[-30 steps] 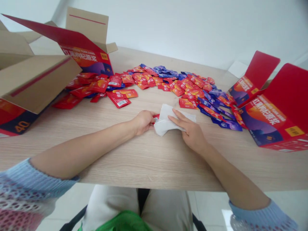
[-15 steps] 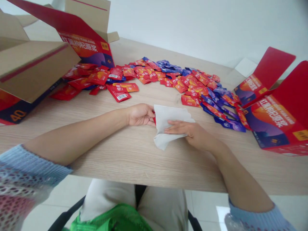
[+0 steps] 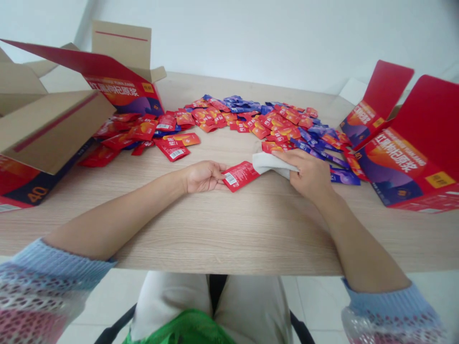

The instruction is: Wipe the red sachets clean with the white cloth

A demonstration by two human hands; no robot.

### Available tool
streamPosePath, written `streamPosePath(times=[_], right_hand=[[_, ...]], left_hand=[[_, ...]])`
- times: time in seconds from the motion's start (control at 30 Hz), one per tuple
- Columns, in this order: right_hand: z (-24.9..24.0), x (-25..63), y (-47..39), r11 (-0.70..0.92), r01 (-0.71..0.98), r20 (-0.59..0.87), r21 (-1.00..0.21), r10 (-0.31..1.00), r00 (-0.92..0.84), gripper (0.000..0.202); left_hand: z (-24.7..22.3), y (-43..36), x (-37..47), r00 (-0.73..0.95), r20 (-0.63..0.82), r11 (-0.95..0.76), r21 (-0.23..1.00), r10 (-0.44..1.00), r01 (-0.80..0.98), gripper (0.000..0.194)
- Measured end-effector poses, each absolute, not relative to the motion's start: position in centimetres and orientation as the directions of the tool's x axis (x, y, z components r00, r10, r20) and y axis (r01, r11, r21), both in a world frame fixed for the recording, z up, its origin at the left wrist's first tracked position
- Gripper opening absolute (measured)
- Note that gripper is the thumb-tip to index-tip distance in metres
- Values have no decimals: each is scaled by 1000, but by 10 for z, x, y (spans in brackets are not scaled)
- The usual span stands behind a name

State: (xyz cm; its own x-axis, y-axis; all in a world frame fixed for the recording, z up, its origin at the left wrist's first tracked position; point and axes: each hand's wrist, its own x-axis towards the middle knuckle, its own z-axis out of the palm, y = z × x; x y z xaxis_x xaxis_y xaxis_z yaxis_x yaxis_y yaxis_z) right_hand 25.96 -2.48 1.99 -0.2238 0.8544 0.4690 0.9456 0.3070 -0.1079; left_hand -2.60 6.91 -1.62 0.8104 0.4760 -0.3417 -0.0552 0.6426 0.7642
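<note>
A red sachet (image 3: pixel 244 175) with a white barcode (image 3: pixel 230 178) lies midway along the wooden table (image 3: pixel 222 234), between its front edge and the piled sachets. The left hand (image 3: pixel 205 177) pinches the sachet's left end, by the barcode, between thumb and fingers. The right hand (image 3: pixel 310 174) grips a folded white wipe (image 3: pixel 267 162), which covers the sachet's right end. The hands are apart, the sachet and wipe spanning the gap between them.

Beyond, toward the table's back edge, red sachets (image 3: pixel 283 119) and purple sachets (image 3: pixel 238 102) curve in an arc. Two overlapping sachets (image 3: pixel 175 145) lie at its near left. Open cartons stand at both sides: a carton marked "40" (image 3: pixel 60 129) and a rear carton (image 3: pixel 124 91) to the left, a large red carton (image 3: pixel 405 162) and a smaller-looking carton (image 3: pixel 364 124) behind it to the right.
</note>
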Motion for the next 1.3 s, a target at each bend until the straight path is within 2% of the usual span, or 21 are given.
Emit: streamPosePath(times=[0.1, 0.2, 0.27, 0.37, 0.43, 0.63, 0.77, 0.83, 0.9, 1.0, 1.1, 1.2, 1.3], right_hand=[[18, 227, -40, 265, 964, 530, -19, 820, -215, 54], [8, 191, -55, 218, 976, 460, 23, 864, -204, 45], [3, 171, -63, 255, 967, 403, 15, 883, -240, 39], [2, 152, -72, 337, 941, 322, -22, 894, -313, 53], [5, 148, -73, 337, 941, 277, -33, 908, -315, 51], [4, 169, -51, 122, 992, 199, 30, 972, -125, 42], [-3, 198, -32, -53, 996, 173, 74, 984, 40, 45], [-4, 214, -26, -87, 995, 191, 53, 979, 76, 47], [-4, 229, -21, -105, 994, 274, -2, 956, 102, 46], [-2, 242, -18, -80, 990, 415, -114, 902, 120, 39], [-3, 239, -19, 16, 982, 480, -191, 874, 79, 35], [-7, 223, -23, 95, 978, 469, -184, 883, 3, 35], [-11, 201, -30, 163, 981, 389, -105, 915, -110, 37]], left_hand=[[-13, 69, -25, 816, -362, 639, 769, 451, -12, 40], [-11, 69, -22, 813, -365, 619, 785, 454, 6, 43], [-11, 69, -21, 812, -354, 605, 797, 463, 2, 47], [-13, 67, -19, 819, -346, 582, 813, 458, 18, 51], [-13, 65, -18, 813, -348, 566, 824, 468, 27, 51], [-9, 62, -18, 763, -361, 589, 808, 536, -31, 49], [-4, 65, -17, 741, -449, 607, 791, 499, 71, 47], [-3, 66, -14, 723, -482, 598, 793, 495, 119, 48], [-3, 66, -13, 708, -489, 581, 803, 509, 136, 48], [-4, 62, -13, 703, -455, 546, 830, 547, 112, 47], [-7, 56, -14, 720, -392, 512, 857, 572, 59, 47], [-9, 54, -13, 717, -369, 488, 872, 591, 45, 47], [-9, 62, -13, 722, -404, 507, 858, 562, 86, 45]])
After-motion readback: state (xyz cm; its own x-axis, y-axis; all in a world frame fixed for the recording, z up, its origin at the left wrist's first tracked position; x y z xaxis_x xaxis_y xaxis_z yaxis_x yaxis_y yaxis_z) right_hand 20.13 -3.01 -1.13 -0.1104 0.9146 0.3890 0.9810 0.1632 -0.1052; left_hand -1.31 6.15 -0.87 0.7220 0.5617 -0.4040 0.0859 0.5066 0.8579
